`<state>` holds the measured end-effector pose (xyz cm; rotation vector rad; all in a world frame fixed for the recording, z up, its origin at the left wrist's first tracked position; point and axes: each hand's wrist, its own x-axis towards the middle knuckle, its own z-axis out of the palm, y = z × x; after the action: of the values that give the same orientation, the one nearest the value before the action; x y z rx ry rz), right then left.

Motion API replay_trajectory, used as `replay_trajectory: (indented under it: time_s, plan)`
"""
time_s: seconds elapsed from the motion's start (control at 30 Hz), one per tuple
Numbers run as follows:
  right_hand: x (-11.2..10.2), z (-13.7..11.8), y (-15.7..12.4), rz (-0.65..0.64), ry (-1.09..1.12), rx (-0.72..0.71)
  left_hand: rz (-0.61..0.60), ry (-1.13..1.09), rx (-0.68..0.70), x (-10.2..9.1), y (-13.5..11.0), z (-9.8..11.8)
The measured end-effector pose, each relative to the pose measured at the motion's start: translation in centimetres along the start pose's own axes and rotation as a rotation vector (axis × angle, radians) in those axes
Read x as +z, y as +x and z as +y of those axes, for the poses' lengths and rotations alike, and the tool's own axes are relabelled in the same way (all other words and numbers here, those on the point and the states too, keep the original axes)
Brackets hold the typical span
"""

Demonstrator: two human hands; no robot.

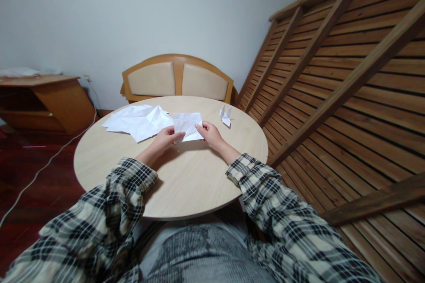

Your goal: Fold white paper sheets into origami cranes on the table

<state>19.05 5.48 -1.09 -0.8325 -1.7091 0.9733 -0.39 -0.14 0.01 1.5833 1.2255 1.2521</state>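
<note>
A creased white sheet of paper (187, 124) is held just above the round wooden table (186, 181). My left hand (167, 137) pinches its near left edge and my right hand (209, 133) pinches its near right edge. Both arms wear plaid sleeves and rest over the table's near side. To the left of the sheet lies a loose pile of creased white papers (139, 121). A small folded paper figure (226, 116) stands to the right of my right hand.
A padded wooden chair back (177, 78) stands behind the table. A slatted wooden frame (338, 79) leans along the right side. A low wooden cabinet (49, 97) sits at the left, with a white cable (46, 166) across the dark floor.
</note>
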Motion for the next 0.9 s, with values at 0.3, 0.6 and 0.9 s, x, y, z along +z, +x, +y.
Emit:
replay_trajectory:
  time_s: [0.3, 0.6, 0.9]
  plan:
    - [-0.02, 0.46, 0.13, 0.048, 0.0, -0.025, -0.073, 0.021, 0.006, 0.01, 0.12, -0.36]
    - [-0.03, 0.8, 0.45, 0.044, 0.011, 0.01, 0.069, -0.269, -0.137, 0.23, 0.5, -0.64]
    - [0.12, 1.13, 0.46, -0.036, 0.109, 0.012, 0.078, -0.39, -0.205, 0.32, 0.53, 0.08]
